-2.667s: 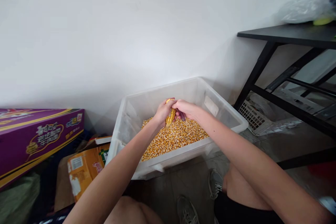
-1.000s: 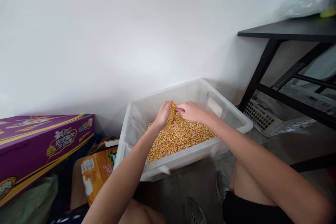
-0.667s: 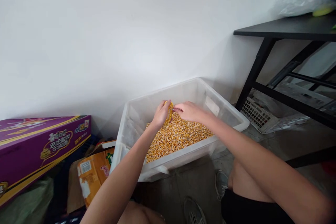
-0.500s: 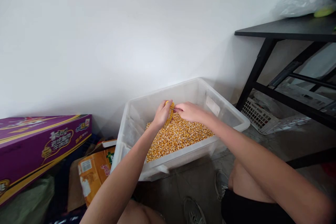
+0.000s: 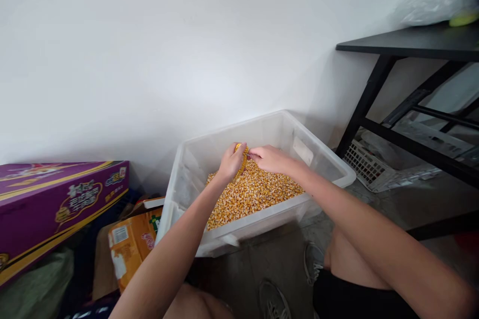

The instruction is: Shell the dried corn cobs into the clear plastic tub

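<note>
My left hand (image 5: 231,162) is wrapped round a yellow corn cob (image 5: 243,157), with kernels still in rows on the part that shows. The cob is tilted, and my fingers cover much of it. Beside its right side, my right hand (image 5: 270,158) is closed in a pinch, the fingertips at or very near the cob. Whatever lies in that pinch is too small to make out. Both hands are above a heap of loose corn kernels (image 5: 254,194) inside a translucent white plastic bin (image 5: 258,215), which stands on the floor by the wall.
A purple carton (image 5: 63,199) and a torn orange cardboard box (image 5: 130,244) lie to the left. On the right stands a black table (image 5: 404,42) with a clear plastic bag (image 5: 437,2) on top and a white basket (image 5: 368,167) beneath. My shoes (image 5: 273,299) are before the bin.
The view has shifted very slightly. Both hands stay at the cob in nearly the same position, with no clear change in grip.
</note>
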The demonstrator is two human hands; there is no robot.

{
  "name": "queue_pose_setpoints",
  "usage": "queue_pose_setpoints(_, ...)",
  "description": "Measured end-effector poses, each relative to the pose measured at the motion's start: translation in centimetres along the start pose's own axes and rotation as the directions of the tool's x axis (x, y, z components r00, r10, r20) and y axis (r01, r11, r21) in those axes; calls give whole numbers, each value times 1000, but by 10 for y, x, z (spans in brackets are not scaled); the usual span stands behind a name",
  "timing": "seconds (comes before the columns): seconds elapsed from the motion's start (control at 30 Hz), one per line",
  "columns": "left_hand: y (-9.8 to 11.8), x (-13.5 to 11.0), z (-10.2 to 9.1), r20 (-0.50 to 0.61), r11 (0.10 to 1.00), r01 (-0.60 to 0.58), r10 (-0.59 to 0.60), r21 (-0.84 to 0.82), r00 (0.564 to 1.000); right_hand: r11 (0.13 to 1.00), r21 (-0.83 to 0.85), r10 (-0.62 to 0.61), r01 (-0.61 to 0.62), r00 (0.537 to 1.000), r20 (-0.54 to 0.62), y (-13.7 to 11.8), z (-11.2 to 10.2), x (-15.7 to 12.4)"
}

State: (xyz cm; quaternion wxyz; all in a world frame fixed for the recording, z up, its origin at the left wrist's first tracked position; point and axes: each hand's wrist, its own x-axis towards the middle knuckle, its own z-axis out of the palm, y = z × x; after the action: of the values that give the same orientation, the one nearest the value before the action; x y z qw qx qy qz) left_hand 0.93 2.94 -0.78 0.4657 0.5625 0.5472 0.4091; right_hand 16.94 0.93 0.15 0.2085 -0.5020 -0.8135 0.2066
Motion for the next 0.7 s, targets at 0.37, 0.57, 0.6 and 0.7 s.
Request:
queue_pose_setpoints(0.37, 3, -3, 0, 142, 997, 69, -65, -20, 988, 996, 80, -34, 31, 999, 42, 7, -2, 3)
queue_pose_setpoints(0.57, 5, -3, 0, 154, 994, 98, -90, -43, 984, 996, 83, -32, 27, 998, 58, 8, -2, 4)
queue_pose_setpoints(0.6, 3, -3, 0, 147, 995, 89, -83, -36, 986, 997, 78, -27, 22, 997, 65, 8, -1, 4)
queue_pose_setpoints(0.7, -2, -1, 1, 98, 999, 33, -33, -3, 995, 999, 41, 4, -8, 996, 85, 6, 0, 3)
